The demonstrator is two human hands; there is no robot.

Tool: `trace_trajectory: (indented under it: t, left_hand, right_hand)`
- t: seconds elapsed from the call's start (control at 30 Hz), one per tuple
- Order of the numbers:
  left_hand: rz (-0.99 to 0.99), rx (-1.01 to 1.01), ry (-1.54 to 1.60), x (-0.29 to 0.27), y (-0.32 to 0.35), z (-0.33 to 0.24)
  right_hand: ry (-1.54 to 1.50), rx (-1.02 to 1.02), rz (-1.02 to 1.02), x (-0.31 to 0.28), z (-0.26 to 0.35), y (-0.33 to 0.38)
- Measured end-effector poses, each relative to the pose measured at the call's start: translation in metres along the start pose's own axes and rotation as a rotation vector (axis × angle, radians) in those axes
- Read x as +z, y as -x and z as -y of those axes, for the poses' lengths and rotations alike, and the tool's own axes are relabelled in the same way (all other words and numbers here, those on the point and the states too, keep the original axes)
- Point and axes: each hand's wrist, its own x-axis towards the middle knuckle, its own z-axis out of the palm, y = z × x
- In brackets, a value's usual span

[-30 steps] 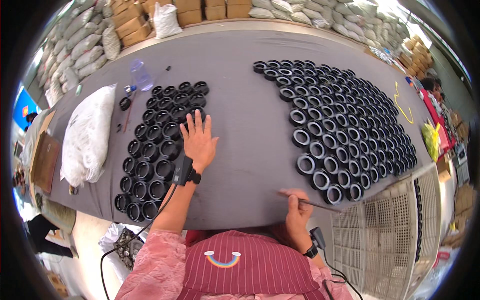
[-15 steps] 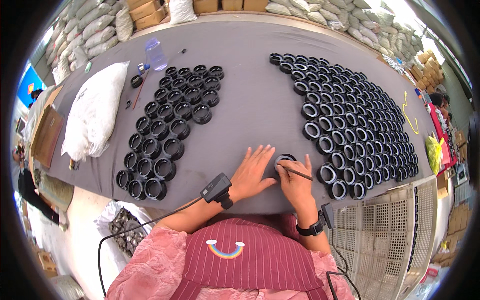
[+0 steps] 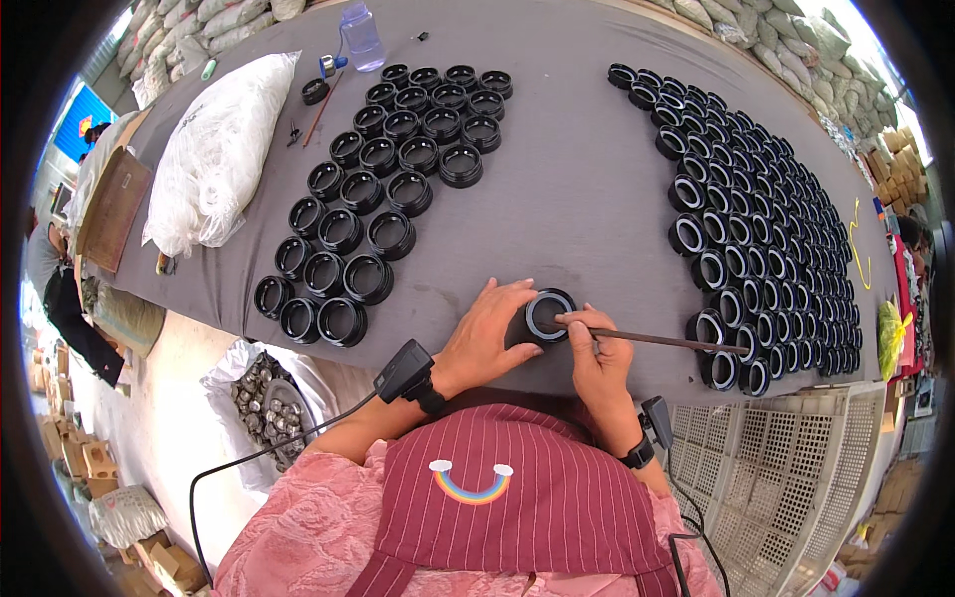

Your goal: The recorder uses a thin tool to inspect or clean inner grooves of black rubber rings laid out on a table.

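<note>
My left hand [image 3: 487,333] wraps around a black ring-shaped cap [image 3: 548,315] with a pale inner ring, holding it near the table's front edge. My right hand [image 3: 595,348] grips a thin dark rod [image 3: 665,341], its fingers resting on the cap's right rim. The rod lies level and points right toward a large field of black caps [image 3: 756,229]. Another group of black caps [image 3: 383,189] lies to the left of my hands.
The caps stand on a grey table [image 3: 567,169]. A white plastic bag [image 3: 224,149] and a clear bottle [image 3: 363,35] lie at the far left. A white perforated crate [image 3: 796,478] stands at lower right, a bag of metal parts [image 3: 264,403] below the table's edge.
My left hand left the left group of caps and came to the front edge, now holding one cap. My right hand with the rod moved in onto that cap.
</note>
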Motion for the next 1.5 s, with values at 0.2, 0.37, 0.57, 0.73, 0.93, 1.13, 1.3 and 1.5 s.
trace_trajectory:
  t: [0.2, 0.37, 0.57, 0.73, 0.93, 1.13, 1.3, 1.5]
  left_hand:
    - [0.001, 0.093, -0.082, 0.003, 0.005, 0.004]
    - [0.015, 0.082, -0.073, 0.003, 0.000, 0.002]
    - [0.051, 0.085, -0.089, 0.001, -0.004, -0.002]
    - [0.079, 0.090, -0.076, 0.001, -0.007, 0.000]
    - [0.080, 0.087, -0.058, 0.003, -0.005, 0.003]
    - [0.078, 0.103, -0.050, 0.005, -0.005, 0.011]
    - [0.058, 0.007, 0.033, 0.001, -0.005, 0.007]
    - [-0.020, 0.051, -0.011, 0.006, -0.007, 0.002]
  right_hand:
    - [-0.016, 0.009, -0.033, -0.004, 0.003, 0.008]
    - [-0.027, -0.009, -0.011, -0.002, 0.000, 0.006]
    - [0.110, -0.010, 0.058, -0.015, 0.010, -0.004]
    - [0.231, -0.013, 0.007, -0.016, 0.015, -0.012]
    - [0.316, -0.205, -0.020, -0.007, 0.008, -0.017]
    - [0.029, -0.138, 0.009, 0.009, -0.009, -0.007]
    - [-0.076, -0.058, 0.050, 0.005, -0.013, -0.004]
    - [-0.718, 0.220, -0.200, 0.013, -0.043, 0.013]
